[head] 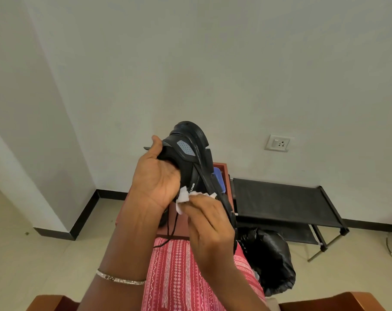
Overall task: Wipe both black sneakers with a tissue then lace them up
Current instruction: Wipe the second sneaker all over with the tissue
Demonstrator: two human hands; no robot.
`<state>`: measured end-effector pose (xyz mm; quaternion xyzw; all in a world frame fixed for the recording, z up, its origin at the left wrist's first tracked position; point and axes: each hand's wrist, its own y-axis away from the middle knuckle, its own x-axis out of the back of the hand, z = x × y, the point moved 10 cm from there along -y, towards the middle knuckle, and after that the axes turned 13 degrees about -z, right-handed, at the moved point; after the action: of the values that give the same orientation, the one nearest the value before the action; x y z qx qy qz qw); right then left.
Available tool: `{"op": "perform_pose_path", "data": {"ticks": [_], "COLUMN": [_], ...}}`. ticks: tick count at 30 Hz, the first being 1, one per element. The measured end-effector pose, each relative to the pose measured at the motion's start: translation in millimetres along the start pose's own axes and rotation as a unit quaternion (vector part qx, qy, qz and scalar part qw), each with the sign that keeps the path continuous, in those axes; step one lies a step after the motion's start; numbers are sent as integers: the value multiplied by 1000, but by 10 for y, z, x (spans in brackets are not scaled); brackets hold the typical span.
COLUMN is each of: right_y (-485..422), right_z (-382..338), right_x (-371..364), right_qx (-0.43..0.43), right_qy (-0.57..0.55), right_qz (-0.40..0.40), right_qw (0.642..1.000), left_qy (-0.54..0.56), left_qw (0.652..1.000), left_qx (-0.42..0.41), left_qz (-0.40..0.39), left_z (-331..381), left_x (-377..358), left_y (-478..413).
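The left hand [155,182] grips the black sneaker [186,162] aloft, heel up; the right hand [209,223] pinches a tissue [183,198] against its side — thin tissue may tear on the sole [209,153]; the dangling lace [169,230] could snag.

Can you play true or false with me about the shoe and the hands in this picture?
1. The left hand holds the black sneaker up in the air. True.
2. The right hand is rubbing the sneaker with a blue sponge. False: it pinches a white tissue against the sneaker's side.
3. The lace is tied in a neat bow. False: it hangs loose below the sneaker.
4. A bracelet sits on the left arm. True.
5. The sneaker is standing on the floor. False: it is held up in front of the wall.
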<state>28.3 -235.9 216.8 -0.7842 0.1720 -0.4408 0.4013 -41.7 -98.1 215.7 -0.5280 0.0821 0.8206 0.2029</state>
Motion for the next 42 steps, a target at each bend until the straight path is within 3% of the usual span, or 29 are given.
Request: {"op": "perform_pose_path", "data": {"ticks": [3, 9, 14, 19, 26, 35, 42], "right_y": [-72, -531, -55, -127, -816, 52, -619], "right_z": [49, 337, 494, 543, 430, 593, 527], "right_x": [40, 221, 118, 110, 290, 1, 309], "right_qx": [0, -77, -120, -146, -118, -149, -125], "right_qy": [-16, -67, -69, -79, -46, -65, -58], "right_qz": [2, 30, 19, 14, 54, -13, 28], "right_qw": [1000, 994, 990, 986, 990, 987, 990], "left_qy": [-5, -18, -23, -48, -72, -107, -100], "left_qw": [1000, 999, 1000, 999, 996, 994, 994], "left_qx": [11, 33, -5, 17, 38, -1, 45], "left_qz": [5, 8, 8, 3, -45, 18, -7], "left_z": [-36, -132, 37, -48, -285, -56, -264], "left_x": [10, 10, 48, 78, -100, 42, -58], "left_y": [24, 90, 86, 86, 147, 132, 192]}}
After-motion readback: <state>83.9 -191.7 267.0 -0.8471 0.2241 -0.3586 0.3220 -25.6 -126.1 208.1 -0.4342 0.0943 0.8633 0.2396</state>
